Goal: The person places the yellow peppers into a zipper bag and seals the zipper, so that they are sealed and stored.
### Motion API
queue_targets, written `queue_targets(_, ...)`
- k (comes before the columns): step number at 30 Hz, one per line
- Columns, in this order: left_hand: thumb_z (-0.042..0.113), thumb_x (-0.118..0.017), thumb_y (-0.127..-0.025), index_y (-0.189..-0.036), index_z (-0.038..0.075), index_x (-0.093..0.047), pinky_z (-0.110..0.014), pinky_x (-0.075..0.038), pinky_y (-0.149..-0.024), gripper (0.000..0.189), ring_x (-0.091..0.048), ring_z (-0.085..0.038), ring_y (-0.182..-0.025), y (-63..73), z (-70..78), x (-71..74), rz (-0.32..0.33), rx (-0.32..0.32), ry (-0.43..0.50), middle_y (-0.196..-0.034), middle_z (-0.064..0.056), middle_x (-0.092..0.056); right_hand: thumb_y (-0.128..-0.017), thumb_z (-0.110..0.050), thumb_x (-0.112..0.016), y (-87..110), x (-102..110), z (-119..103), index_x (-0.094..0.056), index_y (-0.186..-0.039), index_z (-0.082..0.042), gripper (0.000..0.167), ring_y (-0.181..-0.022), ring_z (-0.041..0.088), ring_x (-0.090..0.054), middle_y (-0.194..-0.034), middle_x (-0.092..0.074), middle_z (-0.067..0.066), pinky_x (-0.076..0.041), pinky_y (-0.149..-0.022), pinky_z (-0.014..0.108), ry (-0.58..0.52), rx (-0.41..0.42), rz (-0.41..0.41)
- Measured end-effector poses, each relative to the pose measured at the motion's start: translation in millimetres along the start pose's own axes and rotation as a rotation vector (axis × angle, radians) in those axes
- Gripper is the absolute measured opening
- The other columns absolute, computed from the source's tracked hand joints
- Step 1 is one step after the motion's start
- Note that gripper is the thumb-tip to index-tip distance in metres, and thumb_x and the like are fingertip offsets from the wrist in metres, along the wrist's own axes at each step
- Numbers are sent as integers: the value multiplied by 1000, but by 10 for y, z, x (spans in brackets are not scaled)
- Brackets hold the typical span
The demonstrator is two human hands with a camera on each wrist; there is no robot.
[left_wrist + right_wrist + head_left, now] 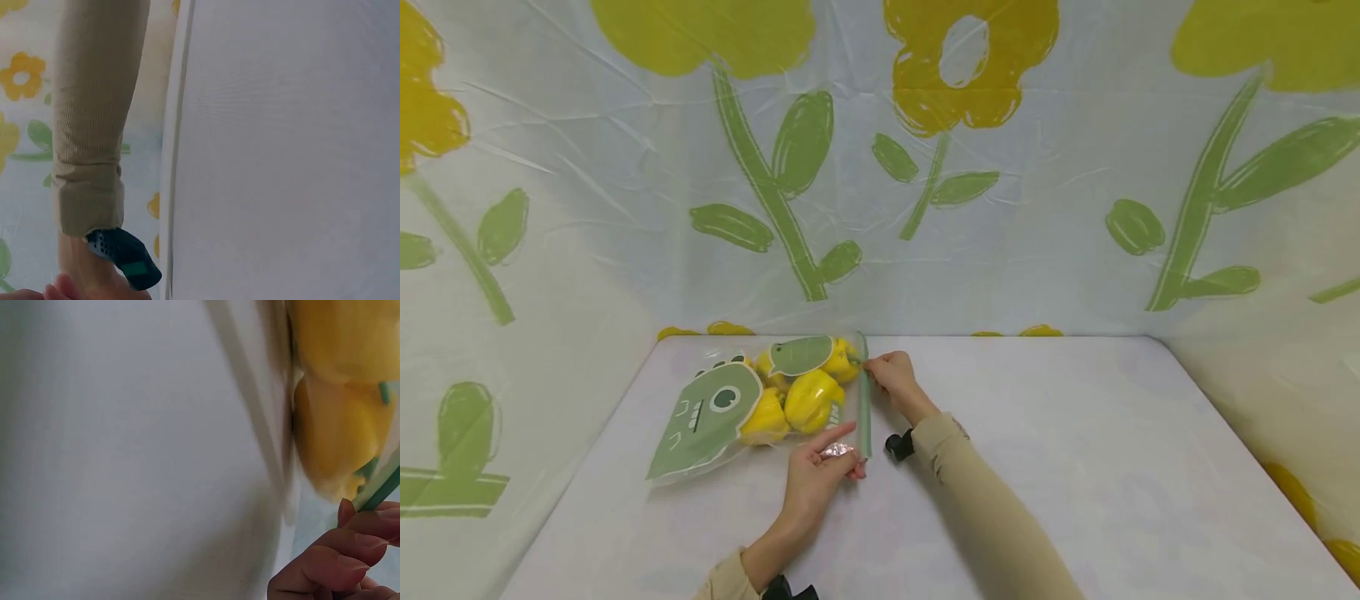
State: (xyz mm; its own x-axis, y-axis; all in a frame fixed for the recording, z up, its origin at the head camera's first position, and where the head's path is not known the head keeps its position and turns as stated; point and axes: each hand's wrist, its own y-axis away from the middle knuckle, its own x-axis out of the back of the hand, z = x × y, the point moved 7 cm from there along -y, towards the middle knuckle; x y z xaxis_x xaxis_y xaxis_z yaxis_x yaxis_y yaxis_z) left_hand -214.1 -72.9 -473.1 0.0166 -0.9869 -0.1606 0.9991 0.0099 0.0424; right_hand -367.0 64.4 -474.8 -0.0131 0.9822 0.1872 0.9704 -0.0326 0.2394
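A clear zip bag [850, 417] with a green cartoon print lies on the table, holding several yellow bell peppers [811, 402]. Its green zip strip [865, 408] runs along the right side. At the far end of that strip, my right hand [891, 375] pinches the edge between thumb and fingers; the right wrist view shows the strip [382, 487] in those fingertips. By the near corner, my left hand [820, 475] grips the bag's edge with thumb and curled fingers, index finger stretched out over the plastic. Only a few fingertips [56, 289] show in the left wrist view.
The white table [1060, 467] stretches away to the right of the bag. A flower-printed cloth [1000, 250] hangs behind and at both sides. Small black wrist cameras [899, 446] sit at both sleeves.
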Motion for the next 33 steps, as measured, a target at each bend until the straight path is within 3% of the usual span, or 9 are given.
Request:
queue_targets(7,-9,-66,-85,-130,-7,-60,-24,-54,-60,45,-65,-15,-59,10,3,25,-7,0,-7,-73,-17,-70,-84,-6,-60,-320,-30,-77,-33,-51,-15,43,-43,12,-25,-48,-29,-3,-24,-42,26,36,-38,94)
queue_targets(13,-9,-66,-84,-129,-6,-61,-24,-54,-59,45,-65,-15,-58,23,-28,23,-16,26,-7,-73,-19,-69,-85,-2,-60,-472,-20,-209,-28,-56,-14,44,-49,15,-27,-55,-26,-1,-28,-46,29,52,-38,153)
queue_targets(17,-8,-67,-84,-129,-5,-61,-25,-55,-60,45,-65,-15,-58,11,-47,14,-9,42,-8,-73,-19,-69,-87,-6,-65,-522,31,-227,-46,-69,-5,27,-68,18,-41,-71,-41,3,-39,-60,29,10,-38,166)
queue_targets(19,-7,-68,-84,-129,-5,-61,-24,-55,-60,45,-64,-15,-58,8,-49,-3,-7,46,-6,-72,-18,-69,-89,-9,-66,-531,69,-205,-56,-80,1,17,-67,17,-42,-73,-45,4,-40,-60,28,2,-47,158)
queue_targets(21,-7,-67,-84,-129,-5,-61,-25,-55,-60,45,-64,-14,-58,10,-45,-27,-4,43,-5,-71,-16,-69,-91,-14,-67,-493,116,-178,-59,-77,-1,21,-59,15,-41,-67,-45,2,-38,-55,26,10,-46,115)
queue_targets(25,-9,-66,-84,-128,-5,-62,-24,-54,-58,45,-64,-14,-57,-5,-41,-51,-6,38,10,-70,-16,-68,-93,-20,-66,-291,155,-74,-56,-63,-8,34,-45,10,-29,-51,-38,-2,-27,-46,24,115,-40,-46)
queue_targets(29,-9,-67,-84,-128,-5,-62,-23,-53,-58,45,-64,-15,-57,-12,-22,-53,-16,25,11,-70,-17,-68,-93,-21,-66,103,168,-26,-67,-73,-5,26,-51,11,-38,-63,-52,2,-32,-50,24,179,-2,-186)
queue_targets(33,-9,-67,-84,-129,-8,-60,-23,-53,-58,46,-64,-15,-57,8,5,-57,-18,10,10,-70,-18,-68,-93,-19,-65,438,156,3,-67,-72,-5,25,-54,12,-42,-67,-55,3,-36,-53,24,169,35,-272)
